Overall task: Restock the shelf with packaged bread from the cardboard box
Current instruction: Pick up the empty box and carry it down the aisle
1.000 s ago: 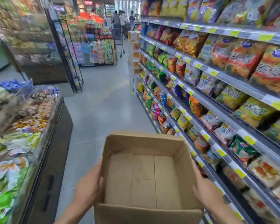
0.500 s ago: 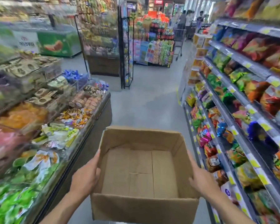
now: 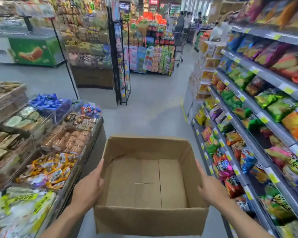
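Note:
An open brown cardboard box (image 3: 150,220) is carried in front of me at waist height; its inside shows only the bare bottom flaps. My left hand (image 3: 89,188) presses flat against the box's left wall with straight fingers. My right hand (image 3: 209,188) presses the right wall the same way. Packaged bread and baked goods (image 3: 67,141) lie in the low display bins on my left. Snack-bag shelves (image 3: 258,117) run along my right.
A grey aisle floor (image 3: 150,109) leads ahead between the left display counter (image 3: 93,152) and the right shelving. A black wire rack (image 3: 122,66) and a drinks display (image 3: 160,38) stand ahead. People with a cart (image 3: 184,23) are far down the aisle. A green freezer (image 3: 33,50) sits far left.
My view has swung left and forward along the aisle: the left display bins fill more of the frame and the right shelves have slid aside. Both hands keep the same hold on the box.

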`<state>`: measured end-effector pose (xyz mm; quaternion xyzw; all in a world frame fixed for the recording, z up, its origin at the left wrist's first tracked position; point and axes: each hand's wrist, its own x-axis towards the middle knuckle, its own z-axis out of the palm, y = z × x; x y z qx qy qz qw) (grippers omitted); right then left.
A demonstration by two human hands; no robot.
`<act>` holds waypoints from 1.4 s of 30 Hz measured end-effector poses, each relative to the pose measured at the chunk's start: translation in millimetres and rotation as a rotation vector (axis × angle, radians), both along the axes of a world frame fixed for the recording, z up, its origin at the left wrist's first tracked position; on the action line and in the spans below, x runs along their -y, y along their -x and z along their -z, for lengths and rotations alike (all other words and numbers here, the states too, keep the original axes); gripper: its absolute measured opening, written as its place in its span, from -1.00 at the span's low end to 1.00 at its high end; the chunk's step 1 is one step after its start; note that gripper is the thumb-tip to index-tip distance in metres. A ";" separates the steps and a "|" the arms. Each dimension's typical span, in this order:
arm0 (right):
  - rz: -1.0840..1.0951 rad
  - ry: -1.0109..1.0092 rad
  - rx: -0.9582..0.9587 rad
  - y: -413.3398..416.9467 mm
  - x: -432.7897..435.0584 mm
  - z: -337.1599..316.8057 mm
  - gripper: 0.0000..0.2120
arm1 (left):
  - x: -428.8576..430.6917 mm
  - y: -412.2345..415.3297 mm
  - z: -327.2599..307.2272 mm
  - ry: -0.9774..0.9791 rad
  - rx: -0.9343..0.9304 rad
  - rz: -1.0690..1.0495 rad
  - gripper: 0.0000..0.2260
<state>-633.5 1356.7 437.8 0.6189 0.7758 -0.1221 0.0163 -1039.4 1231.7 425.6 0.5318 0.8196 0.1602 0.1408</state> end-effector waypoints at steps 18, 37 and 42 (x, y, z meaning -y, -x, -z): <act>-0.032 -0.026 -0.002 74.0 -471.4 6.0 0.00 | -461.8 83.9 15.6 -0.013 -0.031 0.010 -0.25; 0.003 0.075 -0.184 244.8 -914.3 43.6 -0.09 | -915.5 258.3 23.3 0.009 0.013 0.049 -0.34; 0.116 0.046 -0.070 260.9 -1002.0 26.4 -0.11 | -1059.7 273.4 18.3 -0.024 0.023 0.134 -0.37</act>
